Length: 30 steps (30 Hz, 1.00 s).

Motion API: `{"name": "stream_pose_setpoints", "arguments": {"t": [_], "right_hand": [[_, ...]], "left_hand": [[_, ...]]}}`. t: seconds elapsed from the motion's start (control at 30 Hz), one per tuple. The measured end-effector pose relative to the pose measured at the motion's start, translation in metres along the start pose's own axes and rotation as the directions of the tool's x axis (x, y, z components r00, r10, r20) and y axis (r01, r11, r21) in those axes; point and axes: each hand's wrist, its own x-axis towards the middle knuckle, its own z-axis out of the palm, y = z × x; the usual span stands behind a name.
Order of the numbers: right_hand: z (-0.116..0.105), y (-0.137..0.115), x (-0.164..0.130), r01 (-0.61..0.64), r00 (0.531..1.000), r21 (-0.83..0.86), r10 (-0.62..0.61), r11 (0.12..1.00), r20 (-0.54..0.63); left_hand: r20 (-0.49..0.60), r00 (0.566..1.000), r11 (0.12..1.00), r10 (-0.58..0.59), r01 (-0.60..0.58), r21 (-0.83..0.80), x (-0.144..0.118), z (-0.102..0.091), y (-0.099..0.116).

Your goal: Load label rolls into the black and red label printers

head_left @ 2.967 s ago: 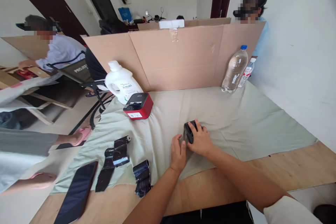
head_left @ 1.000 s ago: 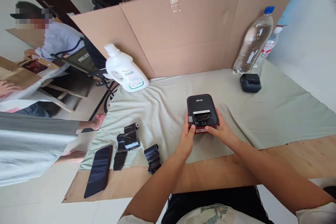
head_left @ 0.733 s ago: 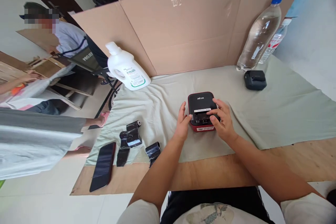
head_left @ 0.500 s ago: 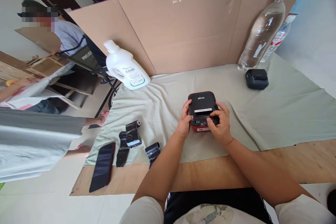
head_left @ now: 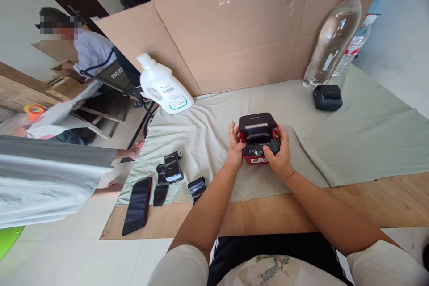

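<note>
A small red and black label printer (head_left: pixel 258 123) sits on the cloth with its black lid tilted partly up. Dark, shiny film (head_left: pixel 255 149) lies across its front part, below the opening. My left hand (head_left: pixel 235 148) grips the printer's left side, thumb at the front corner and fingers along the edge. My right hand (head_left: pixel 280 154) holds the right side, its thumb pressing on the front part near the film. To the left lie a roll of black ribbon (head_left: pixel 173 167), partly unwound, and a second black roll (head_left: pixel 197 187), partly behind my left forearm.
A phone (head_left: pixel 137 205) lies at the table's front left. Behind stand a white jug (head_left: pixel 166 87), a large water bottle (head_left: pixel 334 38), a smaller bottle (head_left: pixel 354 47) and a black case (head_left: pixel 327 98). A cardboard panel (head_left: pixel 234 40) closes the back. Two other people are at the left.
The printer's lid has risen from nearly closed to partly open, showing the inside. My right fingers have moved from the lid's front edge to the printer's right side. The view has shifted slightly.
</note>
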Motion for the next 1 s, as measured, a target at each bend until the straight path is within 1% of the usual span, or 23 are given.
{"name": "stream_pose_setpoints", "arguments": {"t": [0.13, 0.2, 0.27, 0.3, 0.33, 0.37, 0.43, 0.47, 0.5, 0.53, 0.6, 0.67, 0.73, 0.8, 0.9, 0.97, 1.0], "right_hand": [[-0.002, 0.006, -0.001, 0.009, 0.999, 0.049, -0.01, 0.999, 0.031], [-0.004, 0.011, 0.0, 0.021, 0.998, 0.108, -0.027, 0.994, 0.055], [-0.005, 0.017, 0.002, 0.008, 0.998, 0.195, -0.019, 0.981, 0.056], [-0.005, 0.02, 0.004, -0.013, 0.999, 0.238, 0.002, 0.971, 0.047], [-0.005, 0.022, 0.006, -0.044, 0.999, 0.273, 0.036, 0.961, 0.034], [-0.005, 0.025, 0.008, -0.08, 0.997, 0.298, 0.077, 0.951, 0.02], [-0.004, 0.028, 0.013, -0.151, 0.987, 0.317, 0.158, 0.936, 0.004], [-0.004, 0.029, 0.014, -0.181, 0.982, 0.314, 0.19, 0.932, 0.001], [-0.004, 0.029, 0.016, -0.204, 0.977, 0.305, 0.214, 0.93, 0.001], [-0.004, 0.03, 0.017, -0.22, 0.973, 0.295, 0.23, 0.93, 0.002], [-0.005, 0.03, 0.018, -0.242, 0.969, 0.273, 0.248, 0.931, 0.011], [-0.006, 0.03, 0.018, -0.252, 0.966, 0.256, 0.257, 0.933, 0.018], [-0.007, 0.03, 0.018, -0.263, 0.964, 0.249, 0.264, 0.932, 0.03], [-0.007, 0.031, 0.018, -0.273, 0.962, 0.241, 0.271, 0.931, 0.042], [-0.008, 0.033, 0.019, -0.267, 0.963, 0.23, 0.264, 0.936, 0.047], [-0.008, 0.035, 0.019, -0.255, 0.967, 0.222, 0.252, 0.941, 0.044], [-0.008, 0.036, 0.019, -0.252, 0.968, 0.22, 0.248, 0.942, 0.044]], "left_hand": [[-0.009, 1.0, 1.0, 0.015, -0.014, 0.008, 0.0, 0.001, -0.004], [-0.018, 1.0, 1.0, -0.005, 0.005, 0.01, 0.0, 0.0, -0.004], [-0.018, 0.999, 0.998, -0.033, 0.033, 0.045, 0.0, -0.001, 0.002], [-0.022, 0.999, 0.995, -0.026, 0.028, 0.095, -0.001, -0.001, 0.006], [-0.032, 0.999, 0.985, 0.007, -0.001, 0.174, -0.001, -0.002, 0.012], [-0.042, 0.997, 0.96, 0.064, -0.05, 0.275, 0.0, -0.002, 0.019], [-0.025, 0.982, 0.863, 0.186, -0.151, 0.482, 0.003, 0.001, 0.032], [0.017, 0.977, 0.809, 0.212, -0.185, 0.558, 0.007, 0.003, 0.037], [0.079, 0.976, 0.76, 0.203, -0.208, 0.616, 0.013, 0.006, 0.041], [0.146, 0.975, 0.716, 0.166, -0.22, 0.663, 0.02, 0.01, 0.044], [0.252, 0.967, 0.602, 0.046, -0.228, 0.765, 0.037, 0.017, 0.045], [0.292, 0.953, 0.451, -0.075, -0.229, 0.863, 0.055, 0.024, 0.041], [0.298, 0.942, 0.339, -0.153, -0.233, 0.912, 0.071, 0.029, 0.034], [0.307, 0.936, 0.281, -0.173, -0.252, 0.926, 0.081, 0.032, 0.027], [0.308, 0.938, 0.22, -0.159, -0.271, 0.937, 0.082, 0.035, 0.024], [0.303, 0.943, 0.214, -0.139, -0.27, 0.939, 0.076, 0.037, 0.028], [0.299, 0.947, 0.229, -0.12, -0.267, 0.936, 0.071, 0.037, 0.031]]}}
